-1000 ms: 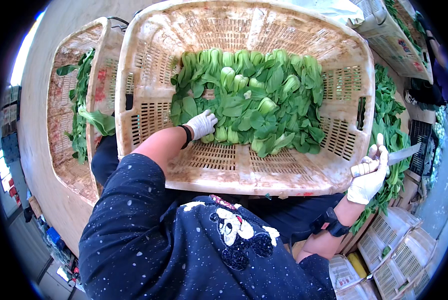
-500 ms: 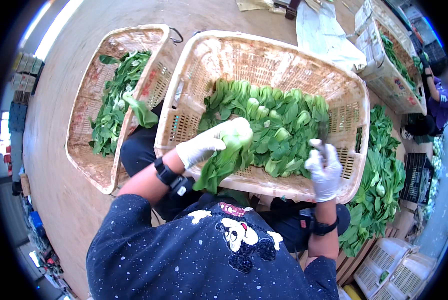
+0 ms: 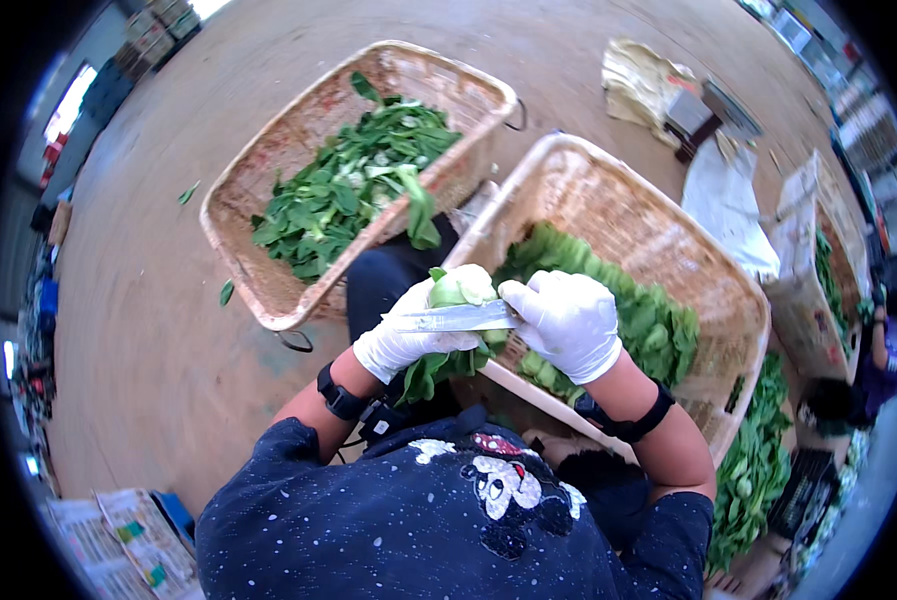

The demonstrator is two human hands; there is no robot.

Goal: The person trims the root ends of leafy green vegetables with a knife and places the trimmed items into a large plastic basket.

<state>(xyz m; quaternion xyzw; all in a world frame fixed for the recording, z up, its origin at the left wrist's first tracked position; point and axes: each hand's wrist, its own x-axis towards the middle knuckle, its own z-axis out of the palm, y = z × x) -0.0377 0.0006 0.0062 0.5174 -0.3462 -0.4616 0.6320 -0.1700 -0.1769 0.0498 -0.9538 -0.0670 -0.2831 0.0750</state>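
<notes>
In my gloved left hand (image 3: 408, 335) is a head of bok choy (image 3: 461, 287), its pale base up and its leaves hanging below the fingers. My right hand (image 3: 566, 322), gloved too, grips a knife (image 3: 456, 318). The flat blade lies across the front of the bok choy's base, close to my left fingers; the handle is hidden in my right fist. Both hands are over the near left corner of a large plastic crate (image 3: 658, 215), in which more bok choy (image 3: 638, 300) lies in rows.
To the left stands a second crate (image 3: 253, 165) with loose leaves (image 3: 358, 180); one leaf (image 3: 420, 210) hangs over its rim. A heap of greens (image 3: 753, 470) lies right of the large crate. Farther right, a person (image 3: 883, 360) works beside another crate (image 3: 803, 265).
My right hand has come left with the knife, from the large crate's right side to the bok choy in my left hand. The view has turned leftward.
</notes>
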